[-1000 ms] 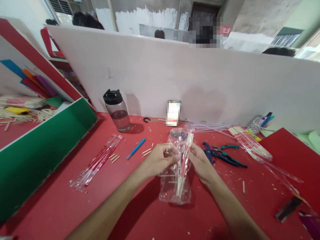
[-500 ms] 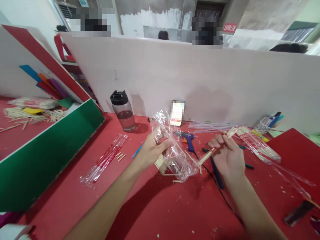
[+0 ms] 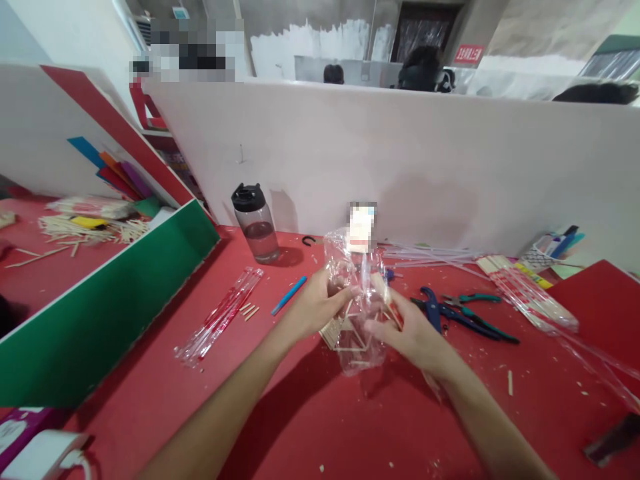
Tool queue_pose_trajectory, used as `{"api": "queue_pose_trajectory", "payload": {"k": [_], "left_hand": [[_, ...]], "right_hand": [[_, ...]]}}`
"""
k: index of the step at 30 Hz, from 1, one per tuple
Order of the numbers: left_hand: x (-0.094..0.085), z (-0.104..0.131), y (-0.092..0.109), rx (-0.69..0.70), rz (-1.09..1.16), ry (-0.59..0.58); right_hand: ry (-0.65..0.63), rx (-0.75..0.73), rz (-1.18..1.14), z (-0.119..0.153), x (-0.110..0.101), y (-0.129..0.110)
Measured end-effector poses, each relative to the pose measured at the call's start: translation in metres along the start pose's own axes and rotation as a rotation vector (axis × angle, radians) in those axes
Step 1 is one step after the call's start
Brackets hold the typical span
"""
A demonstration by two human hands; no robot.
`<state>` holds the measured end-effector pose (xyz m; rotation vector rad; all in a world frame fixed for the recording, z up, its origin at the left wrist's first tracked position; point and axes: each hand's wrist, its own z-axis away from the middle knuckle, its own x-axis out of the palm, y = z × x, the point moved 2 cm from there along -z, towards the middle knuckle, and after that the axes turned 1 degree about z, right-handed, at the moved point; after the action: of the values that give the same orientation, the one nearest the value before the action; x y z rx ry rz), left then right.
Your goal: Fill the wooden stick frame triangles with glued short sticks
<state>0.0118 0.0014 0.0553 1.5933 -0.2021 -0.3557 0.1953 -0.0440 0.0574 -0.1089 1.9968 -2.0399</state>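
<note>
My left hand is closed on a crumpled clear plastic bag above the middle of the red table. My right hand is at the bag's other side, its fingers against the film. A pale stick with red marks, like a wrapped pair of chopsticks, shows inside the right hand's grip. Under the bag, partly hidden, lies a small frame of thin wooden sticks. Beyond the hands the glue gun is mostly covered; a bit of its blue body shows.
A water bottle, a blue pen and red-printed plastic wrappers lie left. Right are green-handled pliers, blue-handled cutters, packed chopsticks and a pen basket. A green board borders the left.
My right hand has moved left with the chopsticks and now meets the bag beside my left hand. The view has shifted slightly, and the pliers have come into sight.
</note>
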Motion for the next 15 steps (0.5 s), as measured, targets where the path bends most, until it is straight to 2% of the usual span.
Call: {"api": "queue_pose_trajectory", "payload": {"k": [2,6,8,10,13,15], "left_hand": [[0.004,0.002,0.000,0.028,-0.010,0.053],[0.007,0.011,0.007,0.100,-0.121,0.213],[0.009,0.015,0.013,0.143,-0.210,0.215],[0.008,0.017,0.019,0.193,-0.306,0.168],[-0.009,0.022,0.026,0.229,-0.460,0.096],[-0.035,0.029,0.029,0.182,-0.568,0.073]], "right_hand": [[0.026,-0.011,0.079,0.000,0.011,0.006],[0.215,-0.050,0.048,-0.001,0.014,0.015],[0.232,-0.071,-0.005,-0.002,0.015,0.016],[0.179,-0.075,-0.034,-0.001,0.019,0.015],[0.101,-0.085,-0.017,0.000,0.022,0.010],[0.101,-0.108,0.004,0.002,0.019,0.005]]}}
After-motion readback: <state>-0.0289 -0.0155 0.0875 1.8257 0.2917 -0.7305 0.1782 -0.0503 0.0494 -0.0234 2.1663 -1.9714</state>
